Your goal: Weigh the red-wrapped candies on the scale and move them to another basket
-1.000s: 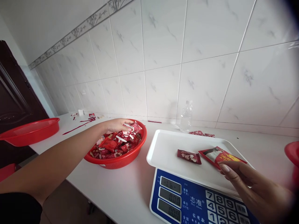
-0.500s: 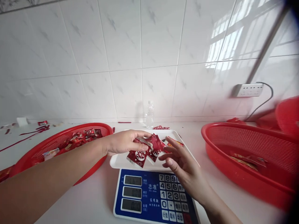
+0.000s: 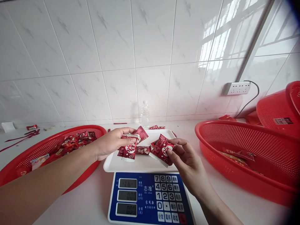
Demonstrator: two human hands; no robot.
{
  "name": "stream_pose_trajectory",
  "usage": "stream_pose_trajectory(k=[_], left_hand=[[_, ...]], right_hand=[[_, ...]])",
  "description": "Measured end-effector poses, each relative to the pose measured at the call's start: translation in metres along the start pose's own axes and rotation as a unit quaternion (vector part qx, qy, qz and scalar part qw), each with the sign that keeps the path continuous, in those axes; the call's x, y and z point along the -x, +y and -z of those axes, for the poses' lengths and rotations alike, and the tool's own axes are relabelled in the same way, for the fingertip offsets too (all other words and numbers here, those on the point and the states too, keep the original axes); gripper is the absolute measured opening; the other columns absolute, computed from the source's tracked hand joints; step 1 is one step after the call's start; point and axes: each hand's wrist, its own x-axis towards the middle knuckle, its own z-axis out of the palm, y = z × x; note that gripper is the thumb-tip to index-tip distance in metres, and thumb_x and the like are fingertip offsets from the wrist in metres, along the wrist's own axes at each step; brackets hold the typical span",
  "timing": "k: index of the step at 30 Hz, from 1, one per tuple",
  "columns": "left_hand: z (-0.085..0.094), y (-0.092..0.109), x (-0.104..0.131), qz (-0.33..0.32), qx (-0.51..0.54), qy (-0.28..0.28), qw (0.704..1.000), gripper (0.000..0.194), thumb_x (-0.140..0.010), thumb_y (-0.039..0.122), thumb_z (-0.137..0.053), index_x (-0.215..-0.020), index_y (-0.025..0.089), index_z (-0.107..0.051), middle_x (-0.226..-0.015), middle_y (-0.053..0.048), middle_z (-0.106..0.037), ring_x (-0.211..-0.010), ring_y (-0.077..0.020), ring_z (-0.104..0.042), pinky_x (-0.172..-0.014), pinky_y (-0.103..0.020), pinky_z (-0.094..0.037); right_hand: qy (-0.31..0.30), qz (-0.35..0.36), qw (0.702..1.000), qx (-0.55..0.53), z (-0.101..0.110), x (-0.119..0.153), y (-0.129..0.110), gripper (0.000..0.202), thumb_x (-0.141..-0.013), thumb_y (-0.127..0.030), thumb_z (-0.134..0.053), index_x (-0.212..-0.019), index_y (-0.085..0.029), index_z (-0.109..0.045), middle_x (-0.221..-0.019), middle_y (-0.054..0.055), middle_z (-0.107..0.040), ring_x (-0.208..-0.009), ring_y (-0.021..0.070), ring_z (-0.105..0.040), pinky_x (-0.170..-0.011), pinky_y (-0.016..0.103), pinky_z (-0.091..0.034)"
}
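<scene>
Nearest, the digital scale (image 3: 150, 200), marked 志准 "Zhi zhun", has bare white table (image 3: 93, 203) along both sides. Over its tray (image 3: 114, 164), the left hand (image 3: 112, 140) pinches red sachets (image 3: 129, 151), one printed 囍; well apart, the right hand (image 3: 187, 161) pinches a red sachet (image 3: 162, 148). Between the hands lies a dark-red packet (image 3: 144, 150). Red baskets (image 3: 217, 175) flank the tray; a clear bottle (image 3: 145, 115) stands behind.

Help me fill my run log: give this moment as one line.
left hand holds red packets | right hand holds another red packet | wrapped bar lies on white tray
</scene>
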Motion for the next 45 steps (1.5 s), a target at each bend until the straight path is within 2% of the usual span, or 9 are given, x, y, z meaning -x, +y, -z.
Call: stream_pose_trajectory(k=[4,11,16,22,27,29,36,42,45], left_hand=[[0.001,-0.005,0.003,0.005,0.030,0.038,0.999,0.027,-0.089,0.024,-0.064,-0.115,0.018,-0.060,-0.105,-0.010,-0.071,-0.094,-0.0225,-0.068,-0.084,-0.038,-0.053],[0.000,-0.011,0.004,-0.007,0.039,0.051,0.998,0.024,-0.092,0.027,-0.058,-0.114,0.018,-0.059,-0.112,-0.010,-0.068,-0.094,-0.0212,-0.066,-0.086,-0.039,-0.050],[-0.017,-0.014,0.008,-0.058,-0.151,0.016,0.987,0.021,-0.091,0.027,-0.055,-0.110,0.018,-0.059,-0.107,-0.007,-0.068,-0.097,-0.0209,-0.063,-0.087,-0.035,-0.047],[-0.042,-0.019,0.018,-0.128,-0.274,-0.054,0.952,0.028,-0.091,0.027,-0.053,-0.118,0.025,-0.061,-0.105,-0.003,-0.070,-0.094,-0.0202,-0.064,-0.083,-0.034,-0.048],[-0.026,-0.013,0.015,-0.154,-0.226,0.085,0.958,0.029,-0.090,0.031,-0.053,-0.118,0.023,-0.058,-0.102,-0.005,-0.069,-0.084,-0.0197,-0.066,-0.073,-0.032,-0.051],[-0.015,-0.012,0.012,-0.139,-0.193,0.129,0.963,0.029,-0.089,0.033,-0.054,-0.117,0.022,-0.057,-0.100,-0.005,-0.068,-0.082,-0.0200,-0.066,-0.071,-0.033,-0.051],[-0.008,-0.017,0.008,-0.082,-0.127,0.183,0.971,0.025,-0.090,0.033,-0.054,-0.113,0.021,-0.055,-0.105,-0.005,-0.065,-0.085,-0.0197,-0.065,-0.073,-0.033,-0.050],[-0.049,-0.022,-0.009,-0.229,-0.179,0.131,0.948,0.023,-0.097,0.026,-0.042,-0.116,0.022,-0.053,-0.110,-0.004,-0.063,-0.097,-0.0180,-0.060,-0.088,-0.033,-0.047],[-0.066,-0.018,-0.017,-0.256,-0.174,0.069,0.948,0.029,-0.098,0.027,-0.043,-0.125,0.023,-0.048,-0.125,-0.007,-0.059,-0.112,-0.0202,-0.057,-0.096,-0.035,-0.045]], right_hand=[[0.003,0.030,0.990,0.141,0.005,0.000,0.007,0.028,-0.087,-0.046,-0.057,-0.106,-0.026,-0.055,-0.089,0.005,-0.072,-0.077,0.0201,-0.069,-0.064,0.034,-0.056],[-0.007,0.090,0.893,0.442,0.009,-0.002,0.016,0.043,-0.089,-0.045,-0.049,-0.125,-0.026,-0.061,-0.132,0.012,-0.061,-0.111,0.0358,-0.063,-0.072,0.051,-0.058],[-0.012,0.179,0.915,0.361,0.004,0.002,0.008,0.039,-0.089,-0.044,-0.054,-0.120,-0.022,-0.065,-0.124,0.012,-0.067,-0.116,0.0288,-0.061,-0.090,0.047,-0.054],[-0.102,0.118,0.955,0.253,0.000,0.008,-0.003,0.025,-0.089,-0.043,-0.057,-0.098,-0.026,-0.073,-0.088,0.005,-0.077,-0.076,0.0212,-0.071,-0.067,0.032,-0.059],[0.122,0.140,0.957,0.222,0.012,0.004,0.000,0.021,-0.087,-0.040,-0.060,-0.097,-0.025,-0.070,-0.088,0.005,-0.075,-0.072,0.0196,-0.069,-0.065,0.034,-0.057],[0.142,0.149,0.949,0.240,0.014,0.001,0.001,0.020,-0.087,-0.037,-0.060,-0.101,-0.025,-0.068,-0.093,0.006,-0.074,-0.076,0.0199,-0.069,-0.067,0.035,-0.057],[0.019,0.189,0.926,0.326,0.009,-0.001,0.000,0.025,-0.086,-0.024,-0.055,-0.107,-0.025,-0.068,-0.116,0.009,-0.069,-0.111,0.0271,-0.061,-0.092,0.049,-0.050],[-0.162,0.013,0.980,0.113,-0.001,0.012,0.003,0.062,-0.088,-0.038,-0.060,-0.144,-0.031,-0.034,-0.095,0.004,-0.071,-0.080,0.0190,-0.069,-0.069,0.037,-0.058],[-0.138,-0.015,0.989,0.043,-0.002,0.009,0.004,0.061,-0.088,-0.038,-0.059,-0.143,-0.028,-0.034,-0.068,-0.004,-0.062,-0.061,0.0147,-0.064,-0.060,0.033,-0.057]])
